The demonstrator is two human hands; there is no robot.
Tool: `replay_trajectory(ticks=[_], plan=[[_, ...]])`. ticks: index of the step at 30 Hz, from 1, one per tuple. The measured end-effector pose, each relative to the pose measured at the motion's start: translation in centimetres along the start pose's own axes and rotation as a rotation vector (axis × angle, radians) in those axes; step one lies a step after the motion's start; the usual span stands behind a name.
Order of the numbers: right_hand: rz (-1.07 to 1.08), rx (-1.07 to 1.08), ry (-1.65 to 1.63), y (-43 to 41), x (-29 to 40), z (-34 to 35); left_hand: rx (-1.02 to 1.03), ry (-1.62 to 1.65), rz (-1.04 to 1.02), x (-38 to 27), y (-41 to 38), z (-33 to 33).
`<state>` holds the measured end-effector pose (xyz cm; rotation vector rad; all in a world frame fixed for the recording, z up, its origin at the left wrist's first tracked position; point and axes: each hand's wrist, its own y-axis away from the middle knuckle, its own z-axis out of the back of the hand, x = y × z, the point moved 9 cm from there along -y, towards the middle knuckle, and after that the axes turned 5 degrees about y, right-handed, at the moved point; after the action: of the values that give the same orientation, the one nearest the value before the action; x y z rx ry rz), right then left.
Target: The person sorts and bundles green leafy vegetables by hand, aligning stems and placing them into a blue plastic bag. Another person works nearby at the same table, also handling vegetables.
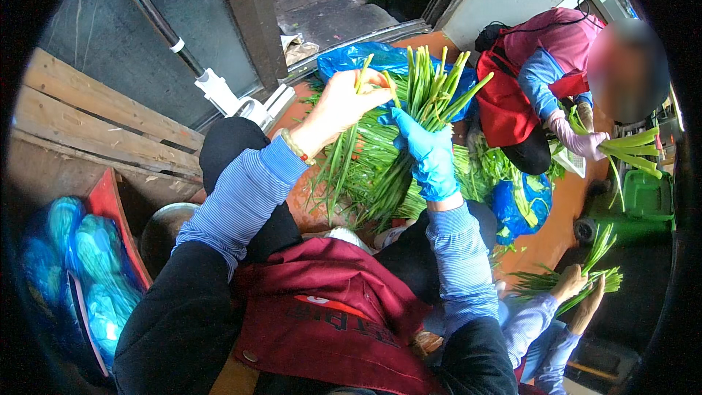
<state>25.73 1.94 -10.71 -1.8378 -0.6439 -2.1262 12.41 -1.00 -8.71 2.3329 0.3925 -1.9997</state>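
Note:
My right hand [430, 156], in a blue disposable glove, grips a thick bundle of garlic chives [430, 88]. The pale cut ends point up and away from me, and the leaves trail down below the glove. My bare left hand [351, 104], with a beaded bracelet at the wrist, is just left of the bundle. A few chive stems [341, 162] are held in it and hang beneath it, and its thumb and fingertips pinch near the bundle's edge. Under both hands a large heap of loose chives [378, 175] covers the floor between my knees.
Behind the heap lies a blue plastic bag [351, 57]. A co-worker [554, 60] at the right holds thick green stalks [630, 148]; another person's hands [570, 285] hold chives at lower right. A long-handled tool [236, 96] leans at left. A green wheeled bin [647, 197] lies right.

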Motion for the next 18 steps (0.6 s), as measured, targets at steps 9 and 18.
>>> replay_trajectory(ticks=[9,18], plan=[[0.01,-0.082,0.088,0.4,0.1,0.4,-0.13,-0.501,-0.227,-1.6,-0.2,1.9],[-0.169,0.375,-0.154,0.7,-1.0,-1.5,-0.061,-0.584,-0.176,-2.8,-0.1,3.0]])
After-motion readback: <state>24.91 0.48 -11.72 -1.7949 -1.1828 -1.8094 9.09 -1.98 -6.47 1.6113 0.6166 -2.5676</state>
